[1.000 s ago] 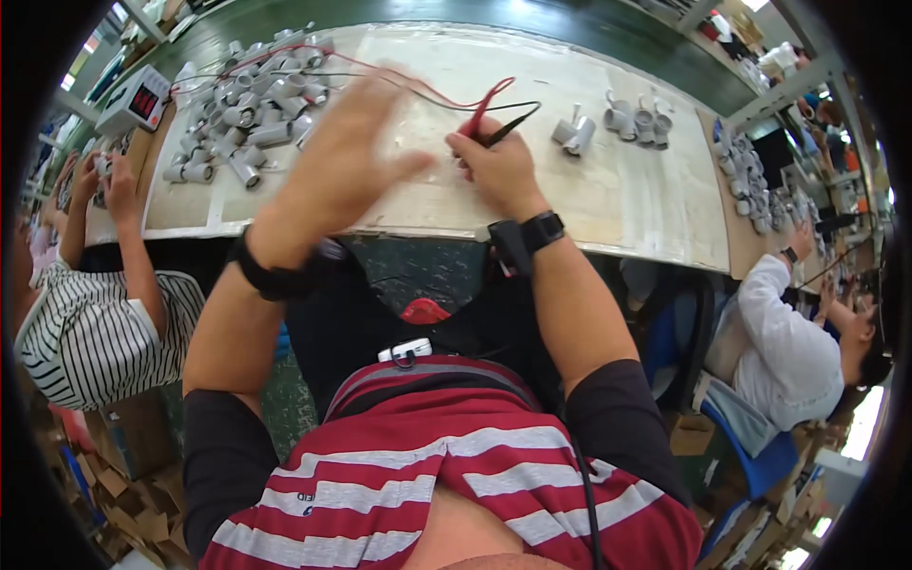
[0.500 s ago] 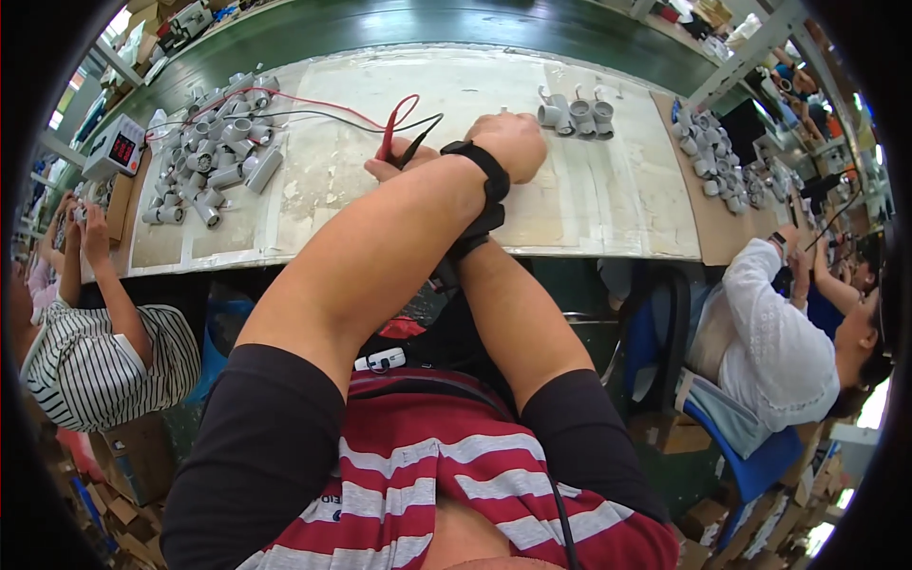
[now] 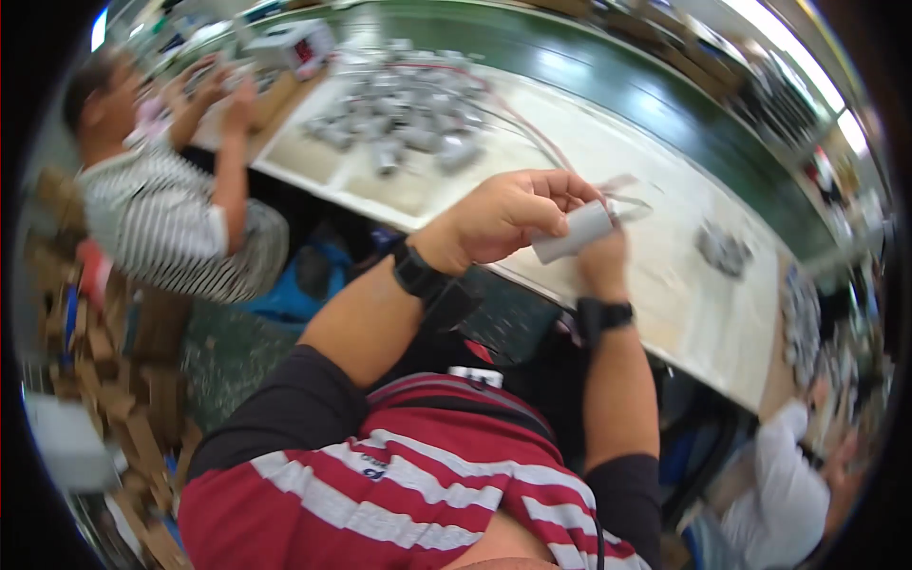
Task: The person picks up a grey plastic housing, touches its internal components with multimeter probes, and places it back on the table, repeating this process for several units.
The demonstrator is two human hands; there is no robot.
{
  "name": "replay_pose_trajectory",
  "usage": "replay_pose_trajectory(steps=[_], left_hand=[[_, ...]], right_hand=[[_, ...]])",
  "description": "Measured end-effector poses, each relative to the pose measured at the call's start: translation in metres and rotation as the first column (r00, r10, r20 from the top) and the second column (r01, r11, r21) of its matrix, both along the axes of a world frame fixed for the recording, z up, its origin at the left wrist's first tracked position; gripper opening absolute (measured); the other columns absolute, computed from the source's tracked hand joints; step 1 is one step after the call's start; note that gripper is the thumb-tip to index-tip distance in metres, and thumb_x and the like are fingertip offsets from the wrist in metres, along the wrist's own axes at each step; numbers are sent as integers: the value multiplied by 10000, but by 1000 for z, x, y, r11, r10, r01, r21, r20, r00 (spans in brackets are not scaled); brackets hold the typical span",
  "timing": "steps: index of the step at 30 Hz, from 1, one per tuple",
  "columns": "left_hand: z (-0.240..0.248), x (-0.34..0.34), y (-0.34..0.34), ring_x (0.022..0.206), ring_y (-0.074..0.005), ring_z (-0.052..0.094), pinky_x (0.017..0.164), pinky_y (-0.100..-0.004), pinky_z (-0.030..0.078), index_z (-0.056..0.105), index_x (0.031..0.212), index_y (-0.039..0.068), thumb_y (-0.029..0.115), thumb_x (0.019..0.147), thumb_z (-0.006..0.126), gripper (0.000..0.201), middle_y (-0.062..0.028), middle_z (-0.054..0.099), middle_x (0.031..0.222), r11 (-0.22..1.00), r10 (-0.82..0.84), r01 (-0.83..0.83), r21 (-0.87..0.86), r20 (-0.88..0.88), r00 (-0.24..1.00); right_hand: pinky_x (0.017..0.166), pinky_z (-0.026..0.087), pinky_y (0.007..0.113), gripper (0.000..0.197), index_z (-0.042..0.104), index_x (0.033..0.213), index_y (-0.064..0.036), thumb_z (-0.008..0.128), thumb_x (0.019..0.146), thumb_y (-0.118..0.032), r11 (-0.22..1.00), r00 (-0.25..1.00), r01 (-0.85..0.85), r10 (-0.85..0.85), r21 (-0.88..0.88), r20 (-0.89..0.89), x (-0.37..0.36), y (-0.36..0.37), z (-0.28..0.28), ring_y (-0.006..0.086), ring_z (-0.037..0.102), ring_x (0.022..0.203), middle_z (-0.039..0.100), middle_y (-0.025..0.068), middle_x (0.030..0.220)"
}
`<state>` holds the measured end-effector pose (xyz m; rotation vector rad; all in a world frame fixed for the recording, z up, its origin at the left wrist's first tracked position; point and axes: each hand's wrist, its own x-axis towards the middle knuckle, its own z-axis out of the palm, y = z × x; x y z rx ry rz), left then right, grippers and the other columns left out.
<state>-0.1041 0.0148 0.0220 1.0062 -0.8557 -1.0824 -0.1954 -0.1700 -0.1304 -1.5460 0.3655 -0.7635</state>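
Note:
My left hand (image 3: 508,217) grips a grey cylindrical plastic fitting (image 3: 573,233), thumb on its near side, fingers curled over the top. The fitting is tilted, its right end higher. Close against that end is my right hand (image 3: 605,261), smeared by motion and partly behind the fitting. Thin red and dark test leads (image 3: 543,141) loop into the right hand, which is closed around their probes; the tips are too blurred to make out. Both hands are above the front part of the white worktable (image 3: 698,313).
A heap of grey fittings (image 3: 408,109) covers the table's far left, by a white meter box (image 3: 296,47). A small group of fittings (image 3: 724,249) stands at right, with another pile (image 3: 801,318) beyond. Co-workers sit left, in a striped shirt (image 3: 185,214), and right, in a white top (image 3: 779,484).
My crossed arms have parted. The left hand has come back from the right side with a grey fitting; the right hand has swung right with the probes. The whole view has turned left.

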Motion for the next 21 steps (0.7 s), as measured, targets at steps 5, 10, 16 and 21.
replay_pose_trajectory(steps=[5, 10, 16, 21], left_hand=[[-66, 59, 55, 1108, -278, 638, 960, -395, 517, 648, 1263, 34, 165, 765, 691, 517, -128, 676, 1127, 904, 163, -426, 35, 894, 418], [-103, 68, 66, 1236, -402, 549, 1072, -460, 438, 635, 1285, 33, 178, 692, 743, 620, -205, 620, 1220, 875, 386, -264, -405, 914, -123], [-106, 72, 88, 1175, -351, 591, 1047, -407, 454, 566, 1361, 10, 150, 749, 803, 671, -189, 626, 1189, 870, 301, -449, -205, 941, 153], [-98, 58, 68, 1121, -257, 623, 1004, -352, 478, 562, 1364, 5, 107, 783, 799, 636, -146, 654, 1178, 856, 359, -511, -76, 799, 483]], right_hand=[[509, 411, 237, 92, 657, 944, -68, 702, 965, -146, 989, 987, 133, -126, 60, -102, 1, 31, 41, 73, 530, 591, 625, -4, 748], [524, 406, 241, 104, 665, 893, -74, 720, 952, -139, 996, 988, 80, -83, -27, -131, -13, 18, 25, 74, 523, 588, 619, -15, 728], [565, 418, 261, 134, 686, 904, -44, 724, 951, -164, 965, 972, 115, -159, -236, -174, 9, 28, 25, 76, 538, 618, 626, -16, 714], [574, 429, 260, 148, 699, 928, -42, 732, 945, -185, 880, 958, 144, -239, -452, -161, 1, 29, 38, 78, 546, 624, 624, -18, 698]])
